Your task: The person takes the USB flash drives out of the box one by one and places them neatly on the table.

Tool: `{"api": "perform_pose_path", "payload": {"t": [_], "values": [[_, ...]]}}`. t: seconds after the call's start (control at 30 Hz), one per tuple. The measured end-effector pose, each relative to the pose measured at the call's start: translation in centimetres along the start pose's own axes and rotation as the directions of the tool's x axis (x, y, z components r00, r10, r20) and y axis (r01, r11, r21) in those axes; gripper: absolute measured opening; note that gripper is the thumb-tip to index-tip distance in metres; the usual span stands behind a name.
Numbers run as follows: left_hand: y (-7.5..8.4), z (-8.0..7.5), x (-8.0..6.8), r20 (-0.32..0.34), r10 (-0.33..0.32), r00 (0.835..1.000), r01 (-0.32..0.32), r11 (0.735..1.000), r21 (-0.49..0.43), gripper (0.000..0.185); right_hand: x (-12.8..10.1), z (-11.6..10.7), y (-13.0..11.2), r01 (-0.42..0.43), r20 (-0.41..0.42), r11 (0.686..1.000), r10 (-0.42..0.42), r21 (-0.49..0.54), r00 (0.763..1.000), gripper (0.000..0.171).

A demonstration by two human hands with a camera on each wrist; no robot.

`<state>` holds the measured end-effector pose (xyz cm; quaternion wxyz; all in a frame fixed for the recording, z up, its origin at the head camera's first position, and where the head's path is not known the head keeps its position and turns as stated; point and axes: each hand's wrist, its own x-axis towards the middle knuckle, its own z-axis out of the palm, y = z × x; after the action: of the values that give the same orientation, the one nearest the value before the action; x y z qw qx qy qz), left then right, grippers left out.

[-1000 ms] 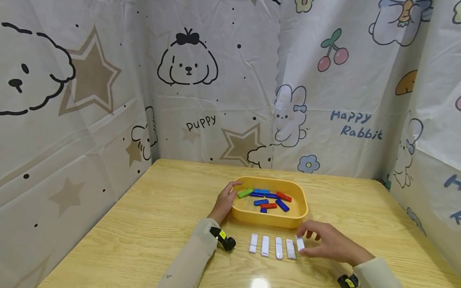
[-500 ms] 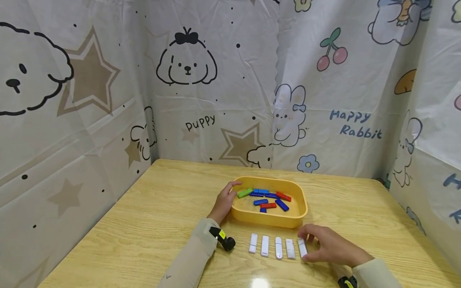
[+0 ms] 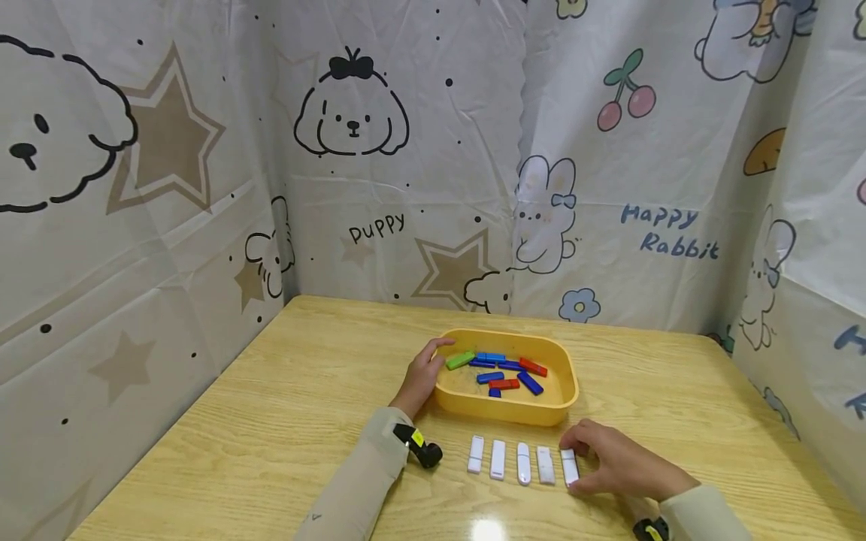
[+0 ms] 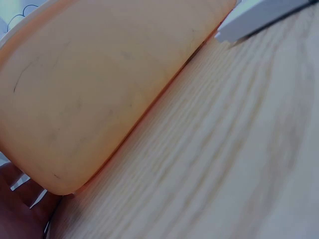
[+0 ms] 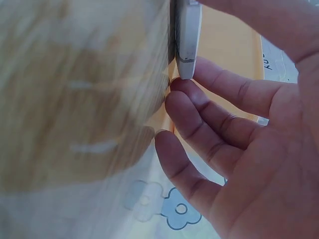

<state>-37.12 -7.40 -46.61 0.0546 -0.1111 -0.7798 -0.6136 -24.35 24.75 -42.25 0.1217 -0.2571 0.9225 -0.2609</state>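
Seated at a wooden table (image 3: 284, 406), you are bracing a yellow tray (image 3: 504, 409) with your left hand (image 3: 421, 376), its curled fingers gripping the tray's left rim, thumb hooked over the edge. Inside the tray, blue, red and green blocks (image 3: 504, 372) are lying jumbled. Your right hand (image 3: 612, 460) is resting low on the table, fingers bent, pinching the rightmost white piece (image 3: 570, 466) in a row of five just in front of the tray.
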Motion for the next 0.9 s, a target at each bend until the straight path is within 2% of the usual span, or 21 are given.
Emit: {"api": "perform_pose_path", "payload": {"t": [0.17, 0.5, 0.63, 0.67, 0.77, 0.87, 0.9], "values": [[0.0, 0.0, -0.1, -0.005, 0.004, 1.0, -0.004, 1.0, 0.002, 0.038, 0.0, 0.1, -0.1, -0.005, 0.004, 1.0, 0.005, 0.022, 1.0, 0.047], [0.0, -0.2, 0.0, 0.026, -0.01, 1.0, 0.011, 1.0, -0.028, 0.041, 0.4, 0.1, -0.1, -0.078, 0.032, 0.994, 0.076, 0.072, 0.997, 0.051], [2.4, -0.6, -1.4, 0.034, -0.009, 0.999, 0.01, 1.0, -0.02, 0.041, 0.4, 0.2, -0.1, -0.084, 0.031, 0.994, 0.082, 0.072, 0.996, 0.052], [2.5, -0.6, -1.5, 0.032, -0.009, 0.999, 0.009, 1.0, -0.019, 0.041, 0.4, 0.2, -0.1, -0.085, 0.03, 0.994, 0.083, 0.07, 0.996, 0.052], [2.1, -0.5, -1.3, 0.016, 0.004, 1.0, -0.004, 1.0, -0.015, 0.04, 0.3, 0.2, 0.0, -0.099, 0.028, 0.992, 0.097, 0.075, 0.995, 0.053], [0.0, -0.1, -0.2, 0.003, 0.003, 1.0, -0.003, 1.0, -0.016, 0.04, 0.2, 0.2, 0.0, -0.107, 0.029, 0.991, 0.105, 0.082, 0.994, 0.053], [0.0, -0.1, -0.3, -0.003, 0.008, 1.0, -0.008, 1.0, -0.009, 0.039, 0.2, 0.3, 0.0, -0.107, 0.03, 0.991, 0.105, 0.085, 0.994, 0.054]]}}
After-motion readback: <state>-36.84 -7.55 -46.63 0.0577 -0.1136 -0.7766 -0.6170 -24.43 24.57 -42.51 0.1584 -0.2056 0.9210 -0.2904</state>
